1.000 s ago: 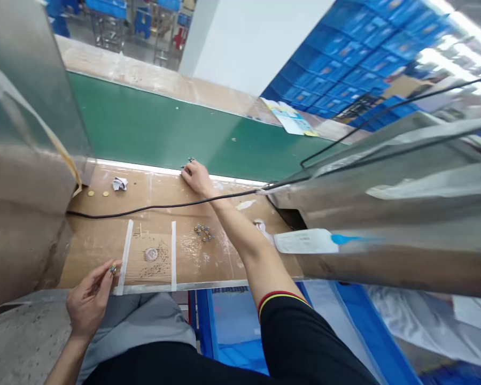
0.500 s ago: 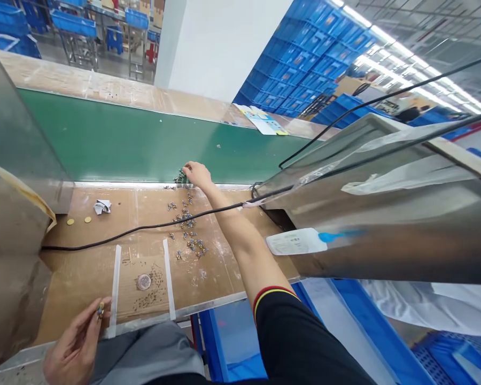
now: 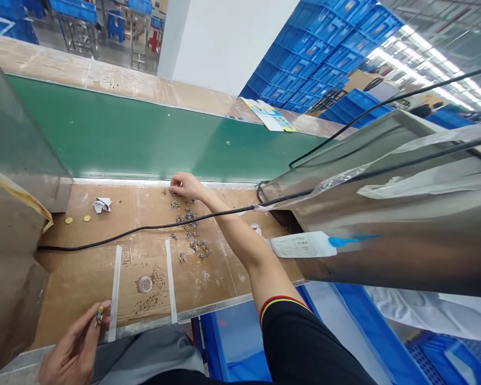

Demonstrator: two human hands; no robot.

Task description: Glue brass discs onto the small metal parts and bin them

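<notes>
- At the largest we have a white pillar [image 3: 224,48] in the background, with a stack of blue crates [image 3: 300,59] to its right
- We see a metal housing [image 3: 385,235] filling the right side, and a long green surface [image 3: 116,136] running along the far side
- Before us is a table [image 3: 220,272] covered in brown cardboard, a black cable [image 3: 116,237] crossing it from side to side
- We find a white bottle [image 3: 302,244] with a blue nozzle on its side, beside the metal housing
- Our right hand [image 3: 187,186] reaches to the table's far edge, fingers curled just beside a few loose parts; we cannot tell whether they are closed on anything
- Our left hand [image 3: 72,345] is at the near left edge, thumb and fingertips pinched together on a single blue-and-gold part [image 3: 99,315]
- Two white strips [image 3: 115,283] flank a small round dish [image 3: 145,284] and scattered dark specks
- We note crumpled paper [image 3: 102,205] at the far left, near two yellow discs [image 3: 87,218]
- Smallest, we see the loose parts [image 3: 195,246], blue and gold, strewn mid-table below the right hand and under the cable
</notes>
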